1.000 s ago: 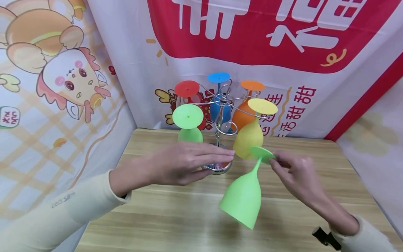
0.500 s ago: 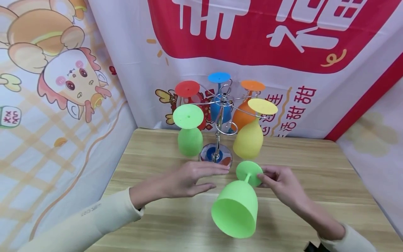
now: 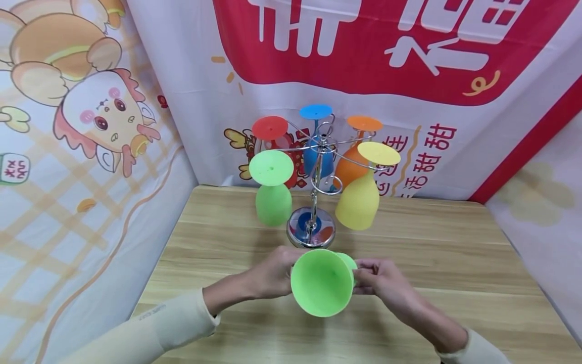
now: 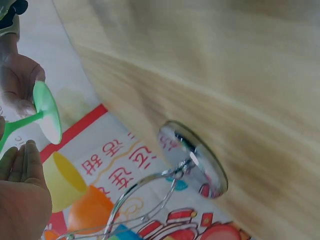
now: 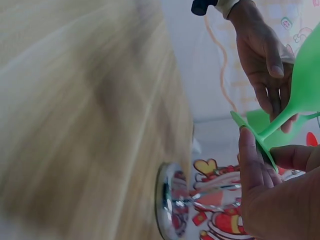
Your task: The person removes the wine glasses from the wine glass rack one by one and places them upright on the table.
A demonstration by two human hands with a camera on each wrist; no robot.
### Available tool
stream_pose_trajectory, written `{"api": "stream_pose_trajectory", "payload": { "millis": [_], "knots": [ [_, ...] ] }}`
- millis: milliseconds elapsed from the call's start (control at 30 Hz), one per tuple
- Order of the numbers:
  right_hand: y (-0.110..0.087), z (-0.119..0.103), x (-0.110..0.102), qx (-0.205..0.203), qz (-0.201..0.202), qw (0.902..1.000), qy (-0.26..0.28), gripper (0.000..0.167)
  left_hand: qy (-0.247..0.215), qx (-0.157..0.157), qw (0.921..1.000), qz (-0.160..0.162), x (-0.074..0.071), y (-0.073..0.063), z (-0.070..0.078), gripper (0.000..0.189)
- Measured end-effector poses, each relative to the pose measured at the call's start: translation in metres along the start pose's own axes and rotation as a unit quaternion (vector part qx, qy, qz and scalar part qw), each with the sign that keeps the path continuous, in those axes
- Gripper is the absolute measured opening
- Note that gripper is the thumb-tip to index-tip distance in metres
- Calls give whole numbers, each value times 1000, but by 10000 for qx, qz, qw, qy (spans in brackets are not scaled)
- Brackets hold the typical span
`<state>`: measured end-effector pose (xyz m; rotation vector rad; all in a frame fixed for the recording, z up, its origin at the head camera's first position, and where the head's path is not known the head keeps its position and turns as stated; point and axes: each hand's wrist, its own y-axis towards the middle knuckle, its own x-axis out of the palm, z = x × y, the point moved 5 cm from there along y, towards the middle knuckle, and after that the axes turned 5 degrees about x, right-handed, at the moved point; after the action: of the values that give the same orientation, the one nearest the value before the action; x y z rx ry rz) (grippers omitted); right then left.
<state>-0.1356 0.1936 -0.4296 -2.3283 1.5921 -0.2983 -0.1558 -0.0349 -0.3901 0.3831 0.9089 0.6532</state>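
Short of the wooden table's (image 3: 213, 227) far edge, the right hand (image 3: 386, 282) pinches a light-green plastic goblet's (image 3: 322, 285) foot; the left hand (image 3: 274, 273), unclenched, flanks it.

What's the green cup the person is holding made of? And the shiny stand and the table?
The held green cup: probably matte plastic, because its colour is even with no sharp reflections.
The stand: looks like polished metal, maybe chrome-plated, because its base mirrors colours.
The table: smooth-looking wood or a wood-look surface, because of its streaky grain; I can't tell which.
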Motion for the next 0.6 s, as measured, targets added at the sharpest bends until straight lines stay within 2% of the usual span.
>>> {"api": "stream_pose_trajectory", "payload": {
  "millis": [167,333,500,600],
  "knots": [
    [5,14,13,168,-274,9988,357,36,-126,-426,9988,207,10,-8,-7,59],
    [12,28,28,394,-511,9940,880,30,-881,-780,9920,453,15,-9,-8,80],
    [16,40,42,544,-673,9898,1128,24,-1428,-1002,9814,802,25,-28,-17,84],
    [16,43,49,598,-743,9882,1197,25,-1354,-1112,9801,929,31,-41,-25,80]
  ]
}}
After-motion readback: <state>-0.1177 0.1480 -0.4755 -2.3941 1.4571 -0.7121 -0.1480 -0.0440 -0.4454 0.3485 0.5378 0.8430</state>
